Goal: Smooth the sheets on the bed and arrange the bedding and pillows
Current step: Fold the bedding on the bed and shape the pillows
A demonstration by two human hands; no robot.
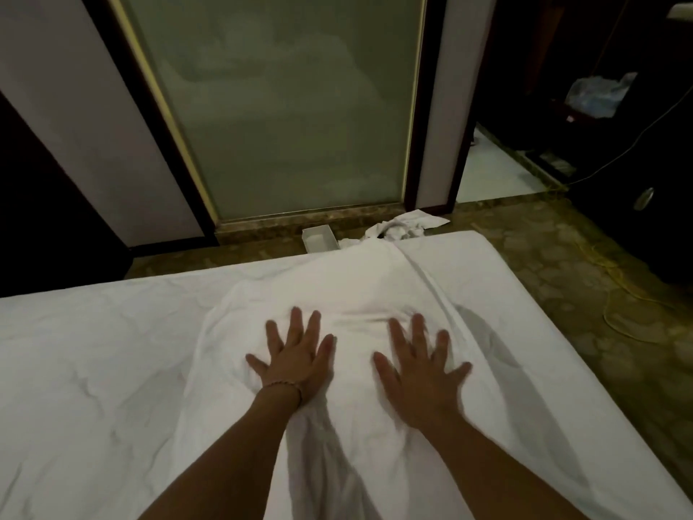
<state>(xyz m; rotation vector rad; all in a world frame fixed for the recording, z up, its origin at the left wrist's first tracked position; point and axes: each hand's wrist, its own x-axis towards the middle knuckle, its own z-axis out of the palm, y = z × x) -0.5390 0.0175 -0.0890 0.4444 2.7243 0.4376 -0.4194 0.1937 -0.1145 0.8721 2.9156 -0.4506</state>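
Both hands lie flat on a rumpled white sheet [337, 279] spread over the middle of the bed [93, 332]. The left hand [296, 358], with a bracelet [281, 386] at the wrist, and the right hand [416, 373] press palm-down side by side, fingers spread and straight, so neither grip is closed on anything. The sheet is bunched in a loose strip running from the near edge to the far edge, with a long fold [442, 294] on its right and creases under the fingertips. No pillows are in view.

To smooth it well, I judge the hands should sweep outward and away from each other, pushing the creases toward the edges rather than piling cloth ahead. The long fold probably needs lifting and opening first. More white cloth [405, 225] lies on the floor [562, 257] beyond the bed, beside a small white box [320, 238].
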